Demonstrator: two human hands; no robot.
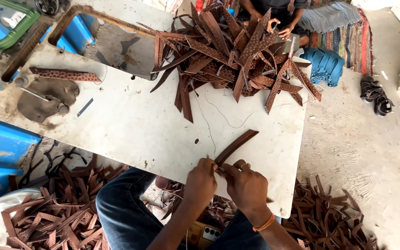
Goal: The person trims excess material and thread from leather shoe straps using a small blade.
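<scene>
— Both hands pinched on one brown strap (237, 145)?

— Yes. Left hand (202, 178) closed in a fingertip grip on the near end, right hand (246, 183) closed just beside it on the same end. Probably held that close to steady a small spot between the fingers.

— And the rest of the strap?

— Lying flat on the white bench (130, 125), running away up and to the right. Likely left resting there so that only the worked end needs lifting.

— Heaped at the far edge?

— A big pile of patterned straps (237, 55), well apart from the hands, within reach across the bench. Seemingly kept as stock. Beyond it, another person's hand (284, 31) at the same pile.

— On the floor?

— Scattered brown strips (56, 208) on the left by the knee, more strips (329, 217) on the right. Possibly dropped off either side.

— Anything to the left on the bench?

— One patterned strap (65, 74) set alone near the cut-out of the bench, clear of the work.
</scene>
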